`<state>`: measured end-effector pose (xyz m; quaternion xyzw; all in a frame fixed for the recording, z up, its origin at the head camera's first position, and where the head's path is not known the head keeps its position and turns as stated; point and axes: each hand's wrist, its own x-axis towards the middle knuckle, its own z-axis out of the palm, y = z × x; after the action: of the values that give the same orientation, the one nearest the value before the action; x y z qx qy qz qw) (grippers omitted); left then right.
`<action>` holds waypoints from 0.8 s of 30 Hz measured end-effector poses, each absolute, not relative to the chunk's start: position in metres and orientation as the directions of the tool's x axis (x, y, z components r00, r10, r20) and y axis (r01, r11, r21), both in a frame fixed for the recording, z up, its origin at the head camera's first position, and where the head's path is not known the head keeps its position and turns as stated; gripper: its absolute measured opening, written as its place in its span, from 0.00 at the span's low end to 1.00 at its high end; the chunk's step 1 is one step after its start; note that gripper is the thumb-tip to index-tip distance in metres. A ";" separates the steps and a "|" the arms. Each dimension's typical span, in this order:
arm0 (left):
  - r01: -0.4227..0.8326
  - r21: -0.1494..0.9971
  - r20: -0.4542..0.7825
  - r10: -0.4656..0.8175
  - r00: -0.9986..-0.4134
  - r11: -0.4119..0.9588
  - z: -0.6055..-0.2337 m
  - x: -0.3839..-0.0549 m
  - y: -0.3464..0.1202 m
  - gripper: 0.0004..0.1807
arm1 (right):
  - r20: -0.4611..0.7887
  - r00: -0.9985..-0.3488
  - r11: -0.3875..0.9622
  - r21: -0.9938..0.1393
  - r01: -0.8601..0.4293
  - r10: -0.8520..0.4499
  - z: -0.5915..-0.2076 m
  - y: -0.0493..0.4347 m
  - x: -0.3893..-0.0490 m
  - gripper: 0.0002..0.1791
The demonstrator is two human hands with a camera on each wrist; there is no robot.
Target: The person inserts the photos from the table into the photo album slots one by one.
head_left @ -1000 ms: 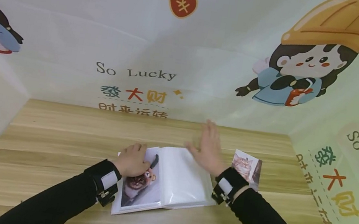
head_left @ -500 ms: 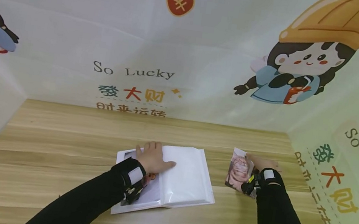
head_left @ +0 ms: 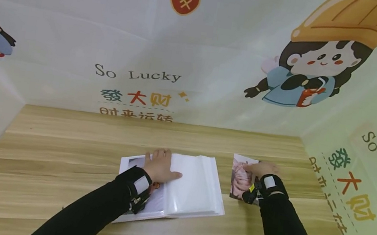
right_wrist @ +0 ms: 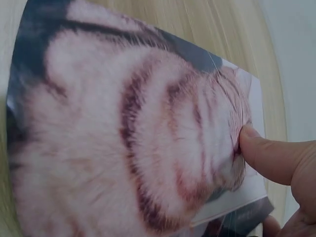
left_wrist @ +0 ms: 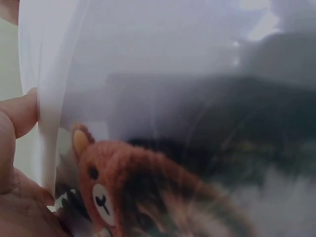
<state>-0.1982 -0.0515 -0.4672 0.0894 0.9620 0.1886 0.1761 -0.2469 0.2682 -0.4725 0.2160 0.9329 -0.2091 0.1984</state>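
An open photo album [head_left: 194, 187] lies on the wooden table, its right page a blank white sleeve. Across its middle fold rests my left hand [head_left: 160, 167], fingers extended and thumb out over the right page. Under that hand is a picture of a cat in a brown bear hood, seen close up in the left wrist view as the bear hood [left_wrist: 106, 173]. To the right of the album, my right hand [head_left: 264, 169] pinches a loose cat photo [head_left: 240, 178] by its right side. In the right wrist view the thumb [right_wrist: 274, 158] lies on the photo's face.
The wooden table [head_left: 69, 156] reaches to a printed backdrop [head_left: 219, 57] behind and at both sides. A strip of bare wood separates the album from the loose photo. Each wrist carries a strapped camera, such as the right wrist camera [head_left: 254, 192].
My right hand has gone from above the album to the loose photo, and the photo has since shifted left. The left hand has slid right across the album toward the fold.
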 end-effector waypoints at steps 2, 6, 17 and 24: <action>0.109 0.408 -0.301 0.246 -0.921 0.906 -0.466 -0.197 -0.051 0.49 | -0.406 -0.856 0.776 -0.404 0.483 0.321 -0.475 0.263 -0.249 0.43; 0.118 0.424 -0.296 0.261 -0.919 0.898 -0.464 -0.195 -0.051 0.49 | -0.293 -0.908 0.698 -0.583 0.417 0.298 -0.475 0.254 -0.257 0.26; 0.135 0.460 -0.288 0.291 -0.913 0.878 -0.465 -0.195 -0.057 0.46 | -0.046 -0.993 0.744 -0.658 0.114 0.112 -0.412 0.204 -0.294 0.23; 0.157 0.459 -0.271 0.306 -0.913 0.875 -0.465 -0.195 -0.059 0.45 | -0.055 -0.995 0.279 -0.957 0.075 0.078 -0.398 0.140 -0.308 0.11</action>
<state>-0.1951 -0.0591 -0.4646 0.1214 0.9531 0.2190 0.1700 -0.3078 0.1404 -0.3983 0.0477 0.7996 -0.5986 -0.0014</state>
